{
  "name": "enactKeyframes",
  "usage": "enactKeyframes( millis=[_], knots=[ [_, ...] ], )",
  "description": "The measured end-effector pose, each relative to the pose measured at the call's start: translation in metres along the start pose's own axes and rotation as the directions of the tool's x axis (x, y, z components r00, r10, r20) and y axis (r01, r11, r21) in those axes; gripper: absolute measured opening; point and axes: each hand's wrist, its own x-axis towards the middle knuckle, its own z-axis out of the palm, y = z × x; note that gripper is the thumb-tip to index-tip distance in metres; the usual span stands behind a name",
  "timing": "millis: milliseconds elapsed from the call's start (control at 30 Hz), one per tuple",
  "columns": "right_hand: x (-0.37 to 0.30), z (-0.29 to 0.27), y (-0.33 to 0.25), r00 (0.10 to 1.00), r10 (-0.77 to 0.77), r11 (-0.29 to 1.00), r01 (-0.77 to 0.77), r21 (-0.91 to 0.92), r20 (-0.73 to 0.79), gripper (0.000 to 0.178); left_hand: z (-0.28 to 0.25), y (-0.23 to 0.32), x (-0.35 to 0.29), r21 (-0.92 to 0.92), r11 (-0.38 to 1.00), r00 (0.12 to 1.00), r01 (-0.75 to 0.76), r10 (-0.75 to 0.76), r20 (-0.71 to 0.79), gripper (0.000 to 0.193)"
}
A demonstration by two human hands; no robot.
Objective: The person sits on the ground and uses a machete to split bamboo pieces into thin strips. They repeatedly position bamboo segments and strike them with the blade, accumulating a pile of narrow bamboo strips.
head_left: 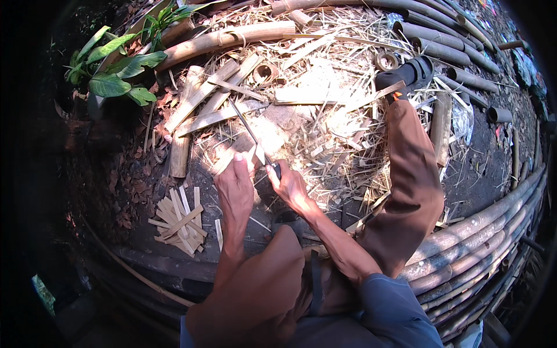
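Wrapped around the dark handle of a long, narrow knife (248,127) is my right hand (291,190). Its blade points away and to the left. Close beside it, my left hand (235,184) is closed with the thumb up, pinching a short pale bamboo strip (260,153) that lies against the blade near the handle. Bright sunlight hides the strip's far end. Left of my left forearm, a loose pile of cut bamboo strips (181,223) lies on the dark ground.
Split bamboo pieces (200,98) and shavings (342,127) litter the ground ahead. A bamboo pole (232,37) lies behind them, near a leafy plant (113,64). My sandalled foot (406,72) reaches forward at right. Long bamboo poles (470,235) stack at lower right.
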Motion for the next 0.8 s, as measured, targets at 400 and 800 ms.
enactKeyframes(
  millis=[400, 800],
  knots=[
    [0.015, 0.017, 0.036, 0.952, -0.246, 0.968, 0.23, -0.104, -0.184, 0.03, 0.033, -0.044, 0.021, -0.432, 0.775, 0.886, -0.462, 0.375, -0.274, 0.109],
    [0.004, 0.015, 0.032, 0.991, -0.13, 0.985, 0.125, 0.121, 0.033, 0.033, 0.058, -0.029, 0.054, -0.519, 0.756, 0.915, -0.4, 0.297, -0.272, 0.031]
  ],
)
